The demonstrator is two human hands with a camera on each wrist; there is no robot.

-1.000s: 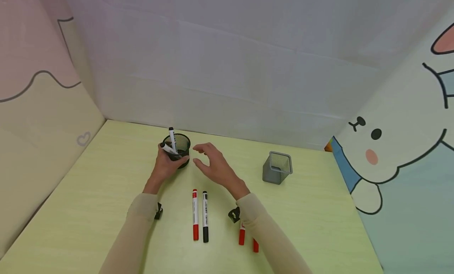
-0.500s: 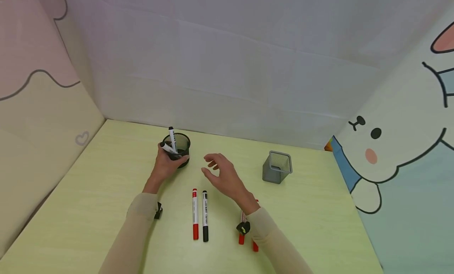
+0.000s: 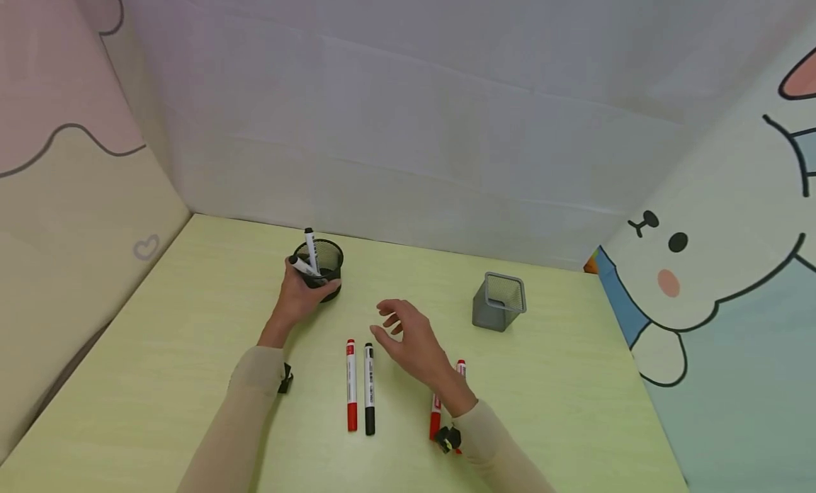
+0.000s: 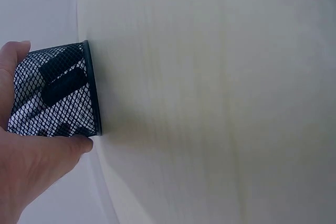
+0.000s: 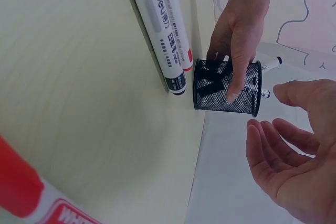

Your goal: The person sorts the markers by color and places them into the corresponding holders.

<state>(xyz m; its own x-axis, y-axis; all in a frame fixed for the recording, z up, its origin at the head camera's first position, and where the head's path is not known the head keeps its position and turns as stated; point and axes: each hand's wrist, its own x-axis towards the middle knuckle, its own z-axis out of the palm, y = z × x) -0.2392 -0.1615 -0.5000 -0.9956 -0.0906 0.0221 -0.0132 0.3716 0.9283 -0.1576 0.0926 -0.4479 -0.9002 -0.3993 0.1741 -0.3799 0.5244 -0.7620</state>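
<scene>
Black mesh cup (image 5: pixel 216 88) held by left hand (image 3: pixel 298 293) stands near "deli" marker (image 5: pixel 158 32).

One round pen cup (image 3: pixel 329 258), one square pen cup (image 3: pixel 494 312), three red markers (image 3: pixel 351 385) (image 3: pixel 435 416) (image 3: pixel 461 367), three black markers (image 3: pixel 369 389) (image 3: pixel 312 249) (image 3: pixel 305 268), two hands (image 3: pixel 298 295) (image 3: pixel 411 341) shown

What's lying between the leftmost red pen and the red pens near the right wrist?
The black pen, beside the leftmost red pen, then bare table, as the head view shows.
</scene>
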